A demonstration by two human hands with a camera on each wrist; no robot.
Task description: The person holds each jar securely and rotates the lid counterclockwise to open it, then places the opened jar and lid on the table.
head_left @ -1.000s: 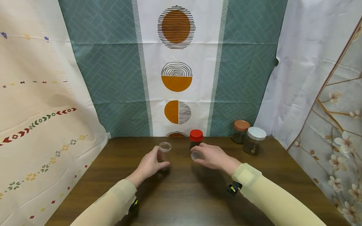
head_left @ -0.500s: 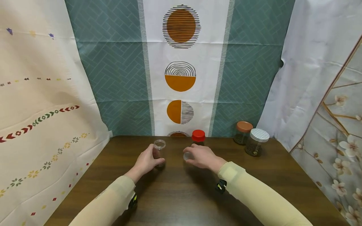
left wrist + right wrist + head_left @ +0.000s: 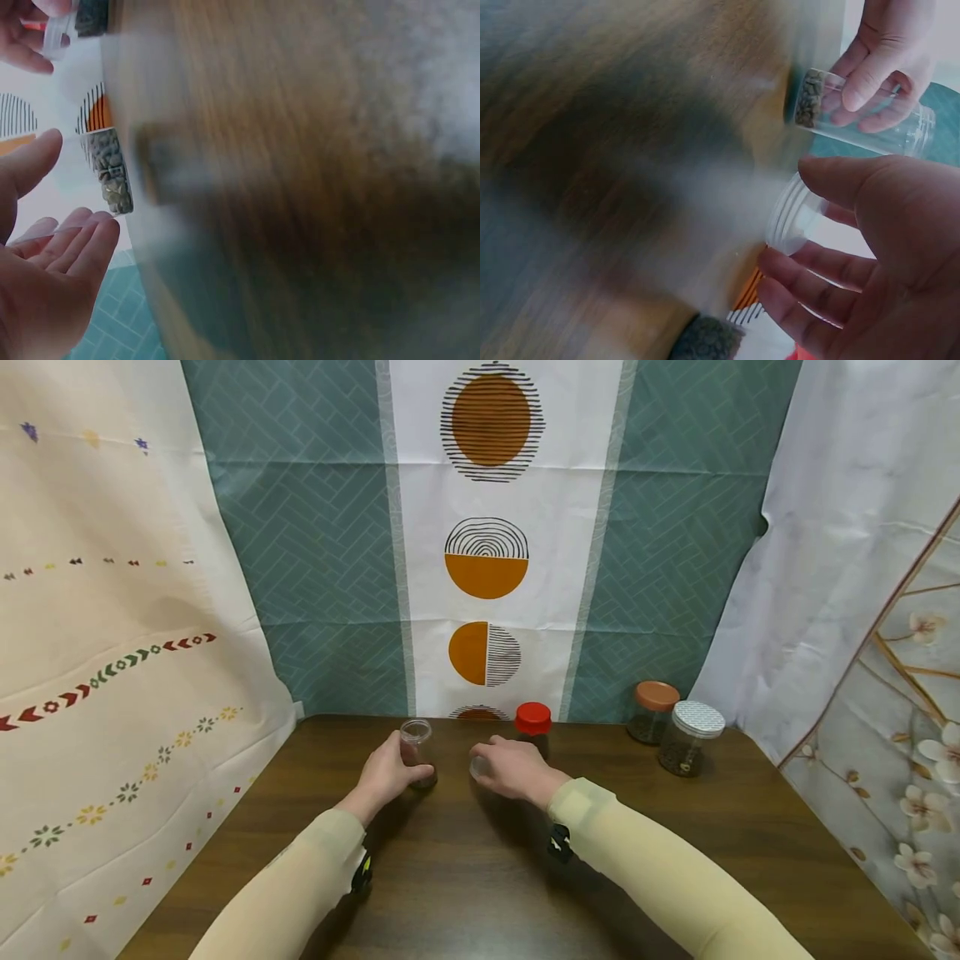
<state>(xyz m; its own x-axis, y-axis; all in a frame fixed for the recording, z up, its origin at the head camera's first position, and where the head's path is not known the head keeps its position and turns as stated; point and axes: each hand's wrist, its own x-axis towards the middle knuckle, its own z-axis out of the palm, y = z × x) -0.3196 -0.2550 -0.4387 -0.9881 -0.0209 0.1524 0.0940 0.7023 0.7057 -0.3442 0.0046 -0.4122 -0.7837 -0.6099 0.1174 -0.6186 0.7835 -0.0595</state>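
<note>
Progress: the clear jar (image 3: 422, 752) is uncapped, its lid (image 3: 789, 217) off and apart from it, to the right. Brown pebble-like bits (image 3: 810, 97) fill only the bottom of the jar. Mouth bare, lid not on — whether it is coming off or going on, these views do not settle. The other three jars are all capped.

Hands: left hand (image 3: 384, 777) curls round the jar, which is upright; cannot tell if its base touches the bench (image 3: 450, 885). Right hand (image 3: 513, 768) is part-closed and pinches the lid by its rim between thumb and fingers, near the jar.

Surface and room: bench is dark brown wood grain. Red-capped jar (image 3: 533, 718) stands just beyond the right hand; far right, an orange-capped jar (image 3: 655, 697) and a white-capped jar (image 3: 681, 756), close together. Far side — a teal-and-white cloth (image 3: 315, 568) with orange circles; left, a cream cloth (image 3: 112, 635); right, a blossom-patterned cloth (image 3: 922, 802).
</note>
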